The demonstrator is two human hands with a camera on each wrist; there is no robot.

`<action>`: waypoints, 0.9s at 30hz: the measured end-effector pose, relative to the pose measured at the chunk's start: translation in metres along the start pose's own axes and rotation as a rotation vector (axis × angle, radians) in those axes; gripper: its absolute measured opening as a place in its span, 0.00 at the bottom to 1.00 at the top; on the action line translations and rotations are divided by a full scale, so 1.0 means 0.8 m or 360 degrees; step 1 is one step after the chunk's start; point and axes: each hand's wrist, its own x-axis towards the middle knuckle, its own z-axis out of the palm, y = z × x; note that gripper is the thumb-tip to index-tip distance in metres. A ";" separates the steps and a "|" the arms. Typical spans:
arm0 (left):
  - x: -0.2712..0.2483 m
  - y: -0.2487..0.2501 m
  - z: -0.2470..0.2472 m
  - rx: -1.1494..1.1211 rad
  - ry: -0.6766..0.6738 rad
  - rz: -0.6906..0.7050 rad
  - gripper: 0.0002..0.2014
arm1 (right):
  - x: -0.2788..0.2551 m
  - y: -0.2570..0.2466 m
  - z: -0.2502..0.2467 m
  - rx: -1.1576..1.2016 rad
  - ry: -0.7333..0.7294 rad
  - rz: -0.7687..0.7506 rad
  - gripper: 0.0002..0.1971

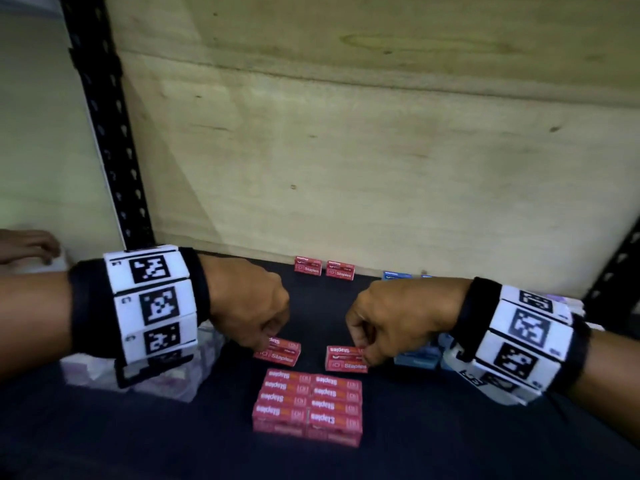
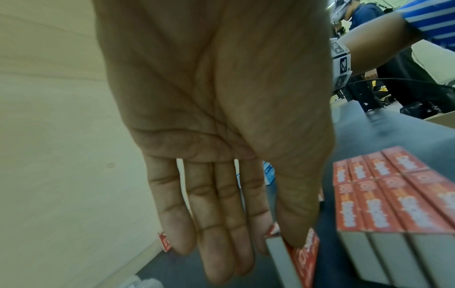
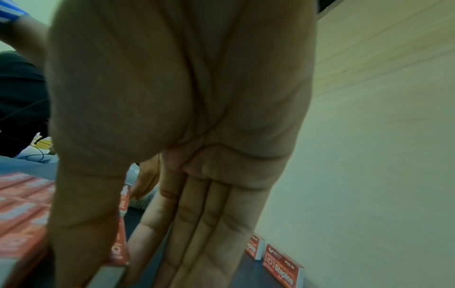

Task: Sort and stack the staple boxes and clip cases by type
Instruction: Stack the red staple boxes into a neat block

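My left hand (image 1: 247,308) pinched one red staple box (image 1: 278,352) and my right hand (image 1: 391,318) pinched another (image 1: 344,358), both on the dark bench (image 1: 450,427). Just nearer me lay the stacked block of red staple boxes (image 1: 308,407); two more (image 1: 323,268) stood by the back wall.

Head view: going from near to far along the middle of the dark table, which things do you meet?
The stacked block of red staple boxes → the two loose red boxes, one held by the left hand and one by the right hand → two red boxes standing by the wooden wall.
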 end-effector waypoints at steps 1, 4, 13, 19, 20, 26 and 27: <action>-0.003 0.001 0.002 -0.0021 0.0008 0.0007 0.08 | -0.004 -0.002 0.003 0.0019 0.0002 -0.0004 0.08; -0.011 0.004 0.010 -0.0124 -0.0017 0.0047 0.08 | -0.015 -0.008 0.011 0.0040 0.0000 -0.0007 0.10; -0.023 0.001 0.018 -0.0313 -0.0057 0.0252 0.23 | -0.034 -0.012 0.017 0.0259 -0.0131 -0.0052 0.16; -0.018 0.004 0.025 -0.0198 0.0013 0.0347 0.28 | -0.031 -0.013 0.020 0.0208 -0.0088 -0.0120 0.21; -0.015 0.004 0.026 -0.0205 0.0013 0.0372 0.28 | -0.029 -0.014 0.021 0.0198 -0.0075 -0.0131 0.21; -0.005 0.003 0.033 -0.0324 0.0037 0.0465 0.25 | -0.026 -0.014 0.023 0.0164 -0.0057 -0.0203 0.21; -0.003 0.004 0.033 -0.0335 0.0038 0.0474 0.25 | -0.025 -0.014 0.023 0.0152 -0.0053 -0.0218 0.21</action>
